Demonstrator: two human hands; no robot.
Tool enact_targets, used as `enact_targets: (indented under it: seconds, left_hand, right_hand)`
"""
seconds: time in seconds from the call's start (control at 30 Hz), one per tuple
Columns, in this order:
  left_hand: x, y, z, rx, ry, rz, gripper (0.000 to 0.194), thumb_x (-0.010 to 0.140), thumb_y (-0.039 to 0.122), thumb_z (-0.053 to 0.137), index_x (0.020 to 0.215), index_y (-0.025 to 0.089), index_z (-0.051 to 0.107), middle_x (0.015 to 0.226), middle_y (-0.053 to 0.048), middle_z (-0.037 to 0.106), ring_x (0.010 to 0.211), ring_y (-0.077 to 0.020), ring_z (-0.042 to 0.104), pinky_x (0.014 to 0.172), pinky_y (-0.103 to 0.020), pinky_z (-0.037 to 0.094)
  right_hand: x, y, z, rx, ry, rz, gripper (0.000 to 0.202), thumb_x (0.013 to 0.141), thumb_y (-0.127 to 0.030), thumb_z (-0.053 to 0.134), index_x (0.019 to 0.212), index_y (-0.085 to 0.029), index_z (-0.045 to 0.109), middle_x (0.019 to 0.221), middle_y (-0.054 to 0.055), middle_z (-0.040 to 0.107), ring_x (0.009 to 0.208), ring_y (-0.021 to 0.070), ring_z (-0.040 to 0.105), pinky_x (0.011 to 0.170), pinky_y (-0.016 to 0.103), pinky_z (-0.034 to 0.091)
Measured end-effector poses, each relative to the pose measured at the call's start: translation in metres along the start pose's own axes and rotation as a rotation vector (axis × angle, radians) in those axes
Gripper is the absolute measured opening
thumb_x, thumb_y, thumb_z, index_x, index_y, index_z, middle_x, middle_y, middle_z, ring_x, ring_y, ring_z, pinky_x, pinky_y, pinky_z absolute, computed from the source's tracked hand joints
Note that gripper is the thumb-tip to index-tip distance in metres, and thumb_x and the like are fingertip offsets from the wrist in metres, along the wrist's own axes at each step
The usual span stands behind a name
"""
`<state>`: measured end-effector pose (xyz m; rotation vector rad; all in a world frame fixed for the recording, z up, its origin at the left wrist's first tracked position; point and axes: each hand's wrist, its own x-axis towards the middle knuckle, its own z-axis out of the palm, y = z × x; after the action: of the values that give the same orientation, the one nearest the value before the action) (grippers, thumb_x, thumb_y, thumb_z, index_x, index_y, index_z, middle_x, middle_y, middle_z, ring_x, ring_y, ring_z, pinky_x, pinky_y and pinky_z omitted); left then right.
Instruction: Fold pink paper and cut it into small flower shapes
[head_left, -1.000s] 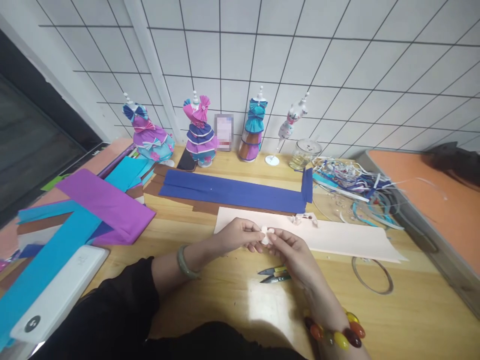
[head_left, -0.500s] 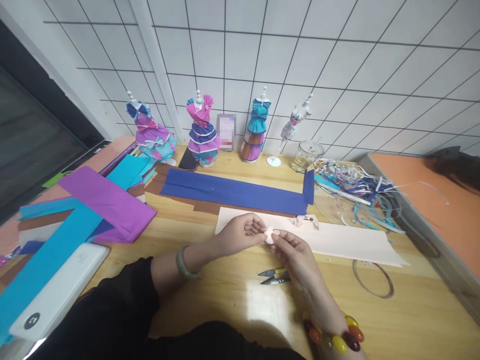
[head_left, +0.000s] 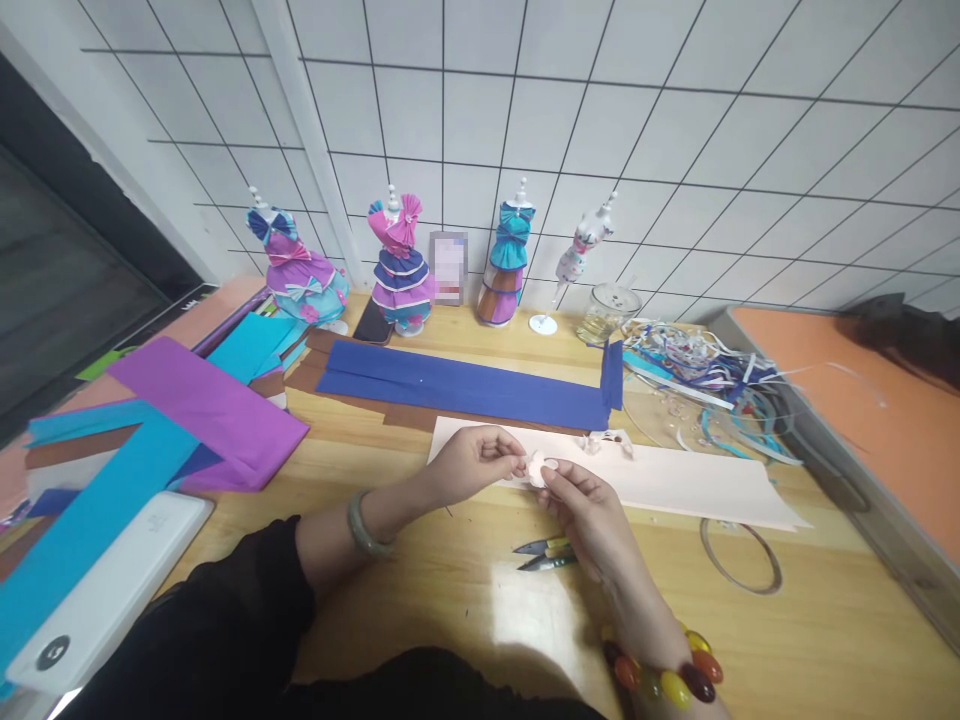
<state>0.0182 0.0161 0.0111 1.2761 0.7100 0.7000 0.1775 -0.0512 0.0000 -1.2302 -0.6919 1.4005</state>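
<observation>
Between thumb and finger, my right hand pinches a small pale pink flower-shaped piece by its right edge. Just left of it is my left hand, thumb and fingertips pressed together close to the petals. Whether those fingertips hold anything is too small to tell. Under both hands lies a long pale pink crepe paper strip, with curled pale scraps on it. Thread snips with dark blades rest on the table below, partly hidden by my right hand.
Behind lies a dark blue paper strip. Dressed mini mannequins, a bare one and a glass jar line the wall. Ribbons and a tape ring lie right; purple paper and a white device left.
My left fingertips have drawn slightly left from the flower-shaped piece, which shows more fully in my right hand. The whole view has shifted a little.
</observation>
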Motion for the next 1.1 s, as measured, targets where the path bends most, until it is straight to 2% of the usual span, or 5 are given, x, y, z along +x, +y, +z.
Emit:
enact_targets:
  seconds: [0.2, 0.67, 0.87, 1.0, 1.1]
  left_hand:
    - [0.0019, -0.0022, -0.0015, -0.056, -0.068, -0.138, 0.033, 0.068, 0.031, 0.067, 0.089, 0.012, 0.052, 0.073, -0.002, 0.059, 0.058, -0.0085, 0.057, 0.058, -0.024, 0.045]
    - [0.0013, -0.0067, -0.0036, -0.024, -0.124, -0.140, 0.036, 0.068, 0.020, 0.065, 0.099, 0.013, 0.048, 0.070, 0.000, 0.057, 0.056, -0.0074, 0.053, 0.058, -0.024, 0.042]
    - [-0.0003, -0.0065, -0.0014, 0.073, -0.103, -0.136, 0.046, 0.065, 0.013, 0.063, 0.108, 0.014, 0.047, 0.080, -0.001, 0.056, 0.070, -0.0088, 0.054, 0.065, -0.023, 0.041]
    - [0.0000, -0.0059, -0.0014, 0.041, -0.087, -0.157, 0.040, 0.069, 0.017, 0.061, 0.106, 0.013, 0.047, 0.074, 0.000, 0.057, 0.057, -0.0069, 0.052, 0.057, -0.022, 0.039]
    - [0.0008, -0.0031, -0.0013, -0.025, -0.031, -0.171, 0.041, 0.066, 0.016, 0.063, 0.104, 0.012, 0.047, 0.072, 0.000, 0.057, 0.054, -0.0065, 0.053, 0.058, -0.023, 0.041]
  right_hand:
    - [-0.0016, 0.0011, 0.0008, -0.180, -0.033, -0.057, 0.018, 0.068, -0.034, 0.072, 0.075, -0.018, 0.069, 0.072, 0.002, 0.064, 0.064, 0.0137, 0.053, 0.065, 0.026, 0.041]
    - [0.0000, -0.0002, -0.0020, -0.311, -0.086, -0.077, 0.024, 0.070, -0.040, 0.069, 0.080, -0.018, 0.067, 0.076, 0.004, 0.065, 0.071, 0.0167, 0.056, 0.069, 0.029, 0.043]
    - [-0.0002, 0.0009, -0.0005, -0.392, -0.094, -0.103, 0.028, 0.069, -0.043, 0.068, 0.080, -0.017, 0.066, 0.073, 0.003, 0.066, 0.069, 0.0175, 0.058, 0.068, 0.030, 0.043]
    - [0.0000, 0.0011, 0.0007, -0.372, -0.091, -0.130, 0.027, 0.070, -0.041, 0.069, 0.082, -0.018, 0.066, 0.076, 0.003, 0.066, 0.072, 0.0176, 0.059, 0.071, 0.030, 0.044]
    - [0.0003, 0.0008, 0.0004, -0.309, -0.053, -0.111, 0.028, 0.070, -0.040, 0.070, 0.087, -0.019, 0.065, 0.083, 0.004, 0.067, 0.077, 0.0183, 0.060, 0.073, 0.030, 0.045]
